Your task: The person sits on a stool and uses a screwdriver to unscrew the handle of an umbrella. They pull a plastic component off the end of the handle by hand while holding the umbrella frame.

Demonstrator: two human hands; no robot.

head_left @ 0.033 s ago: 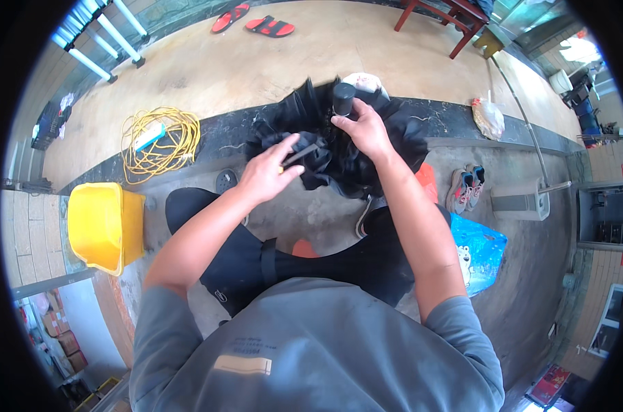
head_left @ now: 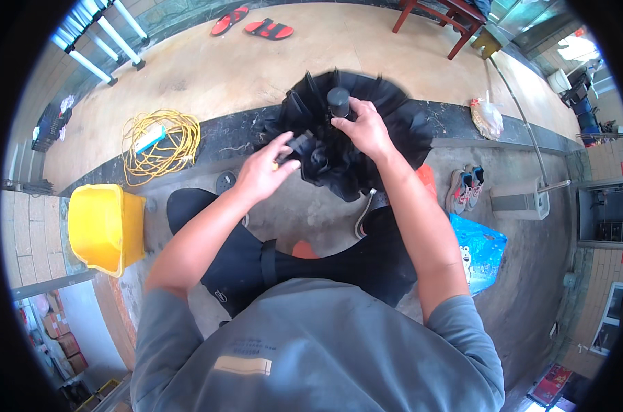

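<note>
A black umbrella (head_left: 387, 117), its canopy loosely gathered in ruffled folds, stands in front of me with its dark handle (head_left: 339, 100) pointing up toward me. My right hand (head_left: 366, 128) is closed round the handle, thumb on the near side. At the canopy's left edge is my left hand (head_left: 264, 168), its thumb and fingers apart. A greyish strap-like flap (head_left: 302, 142) of the umbrella lies close to those fingertips. Whether they touch it is hard to tell. The canopy rests over the dark step edge and hides part of it.
A coiled yellow cable (head_left: 162, 147) and a yellow bin (head_left: 95, 230) are on the left. Red-and-black sandals (head_left: 269, 29) lie on the raised floor. To the right are a plastic bag (head_left: 487, 120), sneakers (head_left: 464, 189), a blue bag (head_left: 481, 254) and a long-handled dustpan (head_left: 518, 200).
The canopy has turned and spread to the right, covering the white thing behind it. My left hand has drawn slightly left, and the flap beside it looks shorter. My right hand keeps the handle.
</note>
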